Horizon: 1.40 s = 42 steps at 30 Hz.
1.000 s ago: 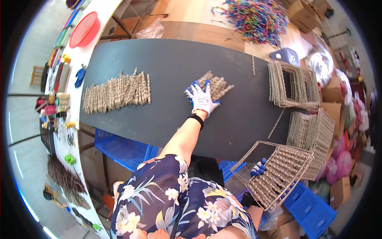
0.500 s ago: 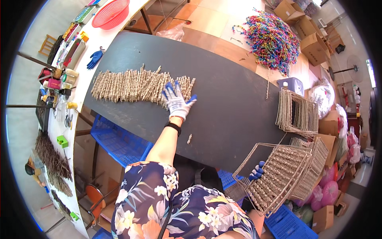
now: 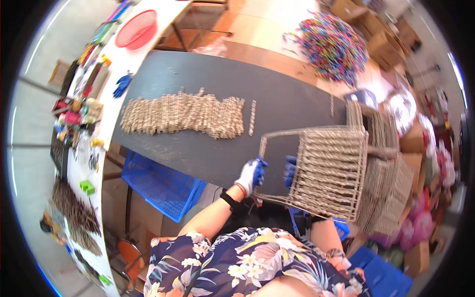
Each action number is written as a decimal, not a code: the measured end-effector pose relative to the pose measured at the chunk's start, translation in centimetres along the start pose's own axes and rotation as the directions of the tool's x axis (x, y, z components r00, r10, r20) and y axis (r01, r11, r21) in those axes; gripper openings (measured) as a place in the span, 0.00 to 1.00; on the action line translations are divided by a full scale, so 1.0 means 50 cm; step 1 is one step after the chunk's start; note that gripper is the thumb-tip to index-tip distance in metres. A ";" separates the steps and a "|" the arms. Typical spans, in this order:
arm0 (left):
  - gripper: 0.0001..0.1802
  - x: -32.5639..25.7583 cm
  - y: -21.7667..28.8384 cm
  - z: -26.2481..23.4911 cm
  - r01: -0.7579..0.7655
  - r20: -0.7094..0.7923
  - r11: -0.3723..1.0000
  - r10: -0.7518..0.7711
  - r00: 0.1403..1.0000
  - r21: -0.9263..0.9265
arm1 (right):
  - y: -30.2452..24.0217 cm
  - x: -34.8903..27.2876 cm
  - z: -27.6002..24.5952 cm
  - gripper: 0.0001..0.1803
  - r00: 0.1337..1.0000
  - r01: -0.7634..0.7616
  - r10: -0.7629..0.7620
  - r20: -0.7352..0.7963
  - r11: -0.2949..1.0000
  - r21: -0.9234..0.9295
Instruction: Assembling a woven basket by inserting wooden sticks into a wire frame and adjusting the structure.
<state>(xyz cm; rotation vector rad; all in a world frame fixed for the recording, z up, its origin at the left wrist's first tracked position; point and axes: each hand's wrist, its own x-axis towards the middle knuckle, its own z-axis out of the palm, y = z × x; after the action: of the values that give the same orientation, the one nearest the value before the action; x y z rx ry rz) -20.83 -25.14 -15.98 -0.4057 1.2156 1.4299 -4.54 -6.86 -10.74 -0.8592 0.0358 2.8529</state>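
Observation:
A rectangular wire frame (image 3: pixel 332 173), with several twisted, rope-like strips across its right part, is held tilted over the near right of the table. My left hand (image 3: pixel 251 175), in a white glove with blue fingers, closes on the frame's left bar. Mostly hidden behind the strips, my right hand (image 3: pixel 290 172) shows blue gloved fingertips through the open part, curled around the frame from behind. A row of brown twisted strips (image 3: pixel 183 115) lies on the table to the left. One single strip (image 3: pixel 253 118) lies apart, just right of that row.
Stacked wire frames (image 3: pixel 388 193) stand along the dark table's (image 3: pixel 208 74) right end. A blue crate (image 3: pixel 161 185) sits below its front edge. On a white bench at left are a blue glove (image 3: pixel 121 85) and a red basket (image 3: pixel 137 30). Colourful strands (image 3: pixel 334 47) are heaped beyond.
My left hand has left the row of strips and come to the frame. The frame has risen leftward over the table and turned more level. A single strip now shows apart from the row.

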 end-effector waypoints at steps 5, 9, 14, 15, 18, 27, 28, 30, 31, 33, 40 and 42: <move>0.08 0.035 0.029 -0.022 -0.353 -0.119 0.922 0.373 0.920 0.161 | -0.085 -0.134 -0.116 0.29 0.879 0.257 -0.346 -0.328 0.923 -0.285; 0.12 0.095 0.012 -0.051 -0.359 -0.237 0.781 0.530 0.814 0.511 | -0.153 -0.235 -0.232 0.41 0.781 0.215 -0.489 -0.389 0.794 -0.569; 0.23 0.176 -0.037 -0.068 -0.173 -0.315 0.585 0.635 0.705 0.792 | -0.124 -0.205 -0.413 0.36 0.520 0.065 -0.586 -0.621 0.752 -0.656; 0.23 0.184 -0.039 -0.071 -0.153 -0.319 0.575 0.633 0.705 0.804 | -0.115 -0.190 -0.435 0.32 0.464 0.025 -0.679 -0.570 0.653 -0.757; 0.21 0.192 -0.032 -0.073 -0.188 -0.294 0.544 0.675 0.677 0.818 | -0.064 -0.135 -0.444 0.21 0.218 -0.034 -0.922 -0.321 0.322 -0.946; 0.19 0.143 0.011 -0.049 -0.213 -0.343 0.843 0.414 0.843 0.494 | -0.013 -0.067 -0.282 0.33 0.276 -0.515 -0.954 0.117 -0.250 -0.820; 0.19 0.133 0.018 -0.046 -0.183 -0.323 0.861 0.364 0.874 0.474 | -0.011 -0.061 -0.273 0.35 0.344 -0.508 -0.913 0.220 -0.378 -0.774; 0.20 0.116 0.038 -0.042 -0.104 -0.283 0.915 0.226 0.932 0.390 | -0.009 -0.047 -0.263 0.38 0.488 -0.513 -0.814 0.316 -0.560 -0.650; 0.20 0.110 0.048 -0.041 -0.086 -0.267 0.918 0.201 0.942 0.387 | -0.009 -0.039 -0.261 0.39 0.539 -0.488 -0.767 0.348 -0.621 -0.613; 0.20 0.104 0.062 -0.039 -0.056 -0.247 0.923 0.159 0.956 0.380 | -0.014 -0.029 -0.264 0.38 0.498 -0.496 -0.779 0.381 -0.617 -0.612; 0.21 0.110 0.050 -0.037 -0.097 -0.229 0.907 0.205 0.952 0.410 | -0.063 -0.001 -0.294 0.29 0.325 -0.631 -0.944 0.056 -0.260 -0.730; 0.20 0.111 0.040 -0.038 -0.106 -0.238 0.892 0.230 0.944 0.440 | -0.065 0.006 -0.288 0.27 0.311 -0.637 -0.949 0.045 -0.243 -0.732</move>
<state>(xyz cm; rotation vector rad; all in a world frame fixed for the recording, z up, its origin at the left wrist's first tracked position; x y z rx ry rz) -24.91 -23.43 -20.35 -0.2083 1.7902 1.2302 3.61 -4.61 -22.87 -2.0152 -2.2587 0.4067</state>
